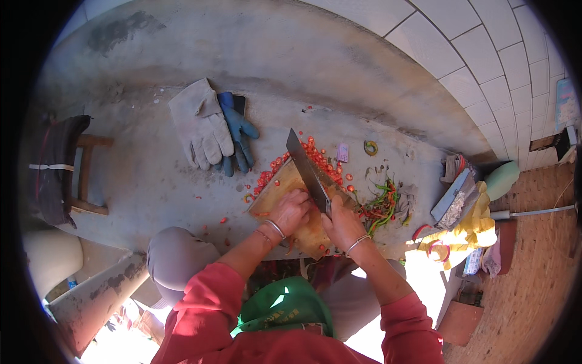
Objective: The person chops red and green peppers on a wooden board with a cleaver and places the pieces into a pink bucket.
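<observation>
My right hand [342, 224] grips the handle of a cleaver [303, 166], its broad dark blade slanting away to the upper left over a wooden cutting board [277, 193]. Just left of the blade, my left hand [291, 210] rests on the board with curled fingers; what lies under them is hidden. Chopped red chili peppers [335, 173] are heaped along the board's far edges, some spilling onto the grey concrete ledge [141, 182]. To the right of the board lies a pile of whole red and green chili peppers [384, 204].
Work gloves [202, 129] and blue rubber-coated gloves [241, 132] lie over a dark phone [239, 103]. A small purple box [343, 152] sits behind the peppers. A wooden stool frame [85, 175] stands left; a dustpan [452, 202] holds pale scraps at right. A wall bounds the far side.
</observation>
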